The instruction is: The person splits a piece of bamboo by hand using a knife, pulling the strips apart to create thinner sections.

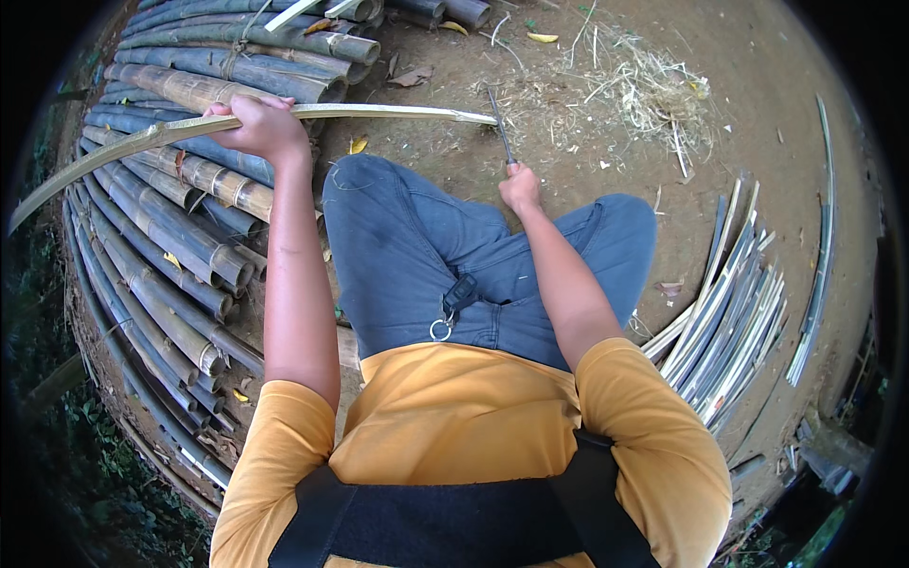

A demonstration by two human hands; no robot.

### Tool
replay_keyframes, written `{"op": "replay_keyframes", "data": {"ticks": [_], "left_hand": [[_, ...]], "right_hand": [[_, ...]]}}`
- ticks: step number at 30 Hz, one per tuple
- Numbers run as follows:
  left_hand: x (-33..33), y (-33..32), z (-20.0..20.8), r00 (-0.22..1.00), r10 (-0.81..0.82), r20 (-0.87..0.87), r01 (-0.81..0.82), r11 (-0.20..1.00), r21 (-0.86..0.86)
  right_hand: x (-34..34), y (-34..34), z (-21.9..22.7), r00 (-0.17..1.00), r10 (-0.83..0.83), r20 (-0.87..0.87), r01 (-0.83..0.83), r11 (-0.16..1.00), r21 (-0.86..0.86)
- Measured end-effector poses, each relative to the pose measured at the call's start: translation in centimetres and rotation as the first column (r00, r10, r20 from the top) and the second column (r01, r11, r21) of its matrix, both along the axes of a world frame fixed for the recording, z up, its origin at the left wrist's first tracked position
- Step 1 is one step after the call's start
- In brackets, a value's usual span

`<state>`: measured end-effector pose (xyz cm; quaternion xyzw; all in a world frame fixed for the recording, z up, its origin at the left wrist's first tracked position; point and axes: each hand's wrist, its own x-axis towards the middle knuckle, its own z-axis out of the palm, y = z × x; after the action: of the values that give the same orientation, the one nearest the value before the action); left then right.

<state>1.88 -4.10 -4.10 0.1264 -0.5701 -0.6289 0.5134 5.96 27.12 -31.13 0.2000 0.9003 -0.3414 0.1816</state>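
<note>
A long pale bamboo strip (398, 112) runs across in front of me, its left part curving down to the picture's rim. My left hand (260, 126) is closed round it, above the stacked poles. My right hand (520, 186) grips a knife (501, 125) with a thin dark blade, over my right thigh. The blade points away from me and meets the strip's right end, crossing it. Whether the edge has cut into the bamboo is too small to tell. The knife's handle is mostly hidden in my fist.
Thick bamboo poles (170, 270) lie stacked along the left. Pale shavings (653, 95) are heaped on the dirt ground (757, 104) at the far right. A bundle of split bamboo strips (729, 322) lies to my right, with more long strips (819, 256) beyond it.
</note>
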Motion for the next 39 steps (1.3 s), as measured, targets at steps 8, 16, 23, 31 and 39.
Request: {"op": "replay_keyframes", "data": {"ticks": [8,16,23,31,39], "left_hand": [[-0.3,0.6,0.8,0.999,0.026,0.034,-0.027,1.0,0.003],[0.3,-0.3,0.2,1.0,-0.02,0.015,0.019,1.0,0.015],[0.9,-1.2,-0.6,0.999,-0.043,0.005,0.042,0.994,0.104],[0.9,-0.6,-0.4,0.999,-0.033,-0.018,0.034,0.997,0.074],[1.0,-0.4,-0.6,0.991,-0.122,-0.06,0.122,0.993,-0.008]], "right_hand": [[-0.2,0.3,0.1,0.997,-0.006,0.072,0.004,0.999,0.035],[0.7,-0.1,2.5,0.998,0.006,0.06,-0.009,0.999,0.05],[1.1,-1.8,5.6,0.974,0.209,-0.081,-0.218,0.969,-0.115],[0.8,-2.6,8.5,0.985,0.165,-0.048,-0.168,0.984,-0.061],[1.4,-1.6,8.8,0.983,0.185,0.007,-0.185,0.983,-0.006]]}}
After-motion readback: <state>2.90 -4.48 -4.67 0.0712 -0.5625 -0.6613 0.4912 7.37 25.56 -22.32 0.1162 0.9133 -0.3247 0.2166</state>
